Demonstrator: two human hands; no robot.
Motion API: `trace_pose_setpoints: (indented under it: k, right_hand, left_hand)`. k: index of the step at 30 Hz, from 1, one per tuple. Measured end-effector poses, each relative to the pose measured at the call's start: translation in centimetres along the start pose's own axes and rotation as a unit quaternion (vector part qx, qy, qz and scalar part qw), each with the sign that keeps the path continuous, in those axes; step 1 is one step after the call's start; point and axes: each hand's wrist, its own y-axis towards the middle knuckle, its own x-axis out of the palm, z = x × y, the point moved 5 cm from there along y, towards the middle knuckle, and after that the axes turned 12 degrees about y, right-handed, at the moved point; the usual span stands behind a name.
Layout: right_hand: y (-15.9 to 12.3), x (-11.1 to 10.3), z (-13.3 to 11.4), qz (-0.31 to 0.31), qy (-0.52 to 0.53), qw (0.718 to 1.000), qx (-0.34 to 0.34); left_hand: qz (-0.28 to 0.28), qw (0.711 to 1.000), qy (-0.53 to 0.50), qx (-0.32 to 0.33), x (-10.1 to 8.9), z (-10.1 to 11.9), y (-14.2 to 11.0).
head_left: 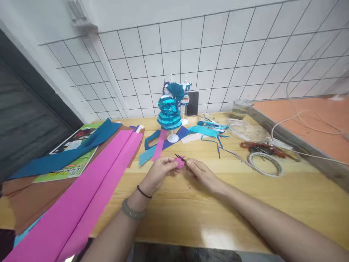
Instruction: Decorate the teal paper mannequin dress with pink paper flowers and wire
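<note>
Above the middle of the wooden table, my left hand [160, 171] pinches a small piece of pink paper [180, 162] between thumb and fingers. My right hand [197, 171] grips a pair of small dark scissors [180, 157], whose blades meet the pink piece and point away to the left. Its fingers partly hide the handles. Tiny scraps [189, 186] lie on the wood below my hands. Just beyond stands a mini dress form in a shiny teal ruffled dress [169, 112], with a teal paper fan at its shoulder.
Long pink paper strips [109, 171], brown paper and a teal strip [68, 158] cover the left side. A second dress form [184, 111] and a dark phone [193, 103] stand by the tiled wall. Blue scraps [208, 129], a tape roll [265, 164] and a jar [242, 109] lie rightward.
</note>
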Motion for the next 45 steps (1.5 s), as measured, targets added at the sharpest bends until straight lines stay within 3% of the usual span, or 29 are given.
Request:
trace_pose_setpoints:
  k: [45]
  right_hand:
    - [-0.3,-0.2,-0.4,-0.026,-0.017,0.999,0.027]
  left_hand:
    - [-0.005,0.992,0.093,0.087,-0.3,1.8,-0.3]
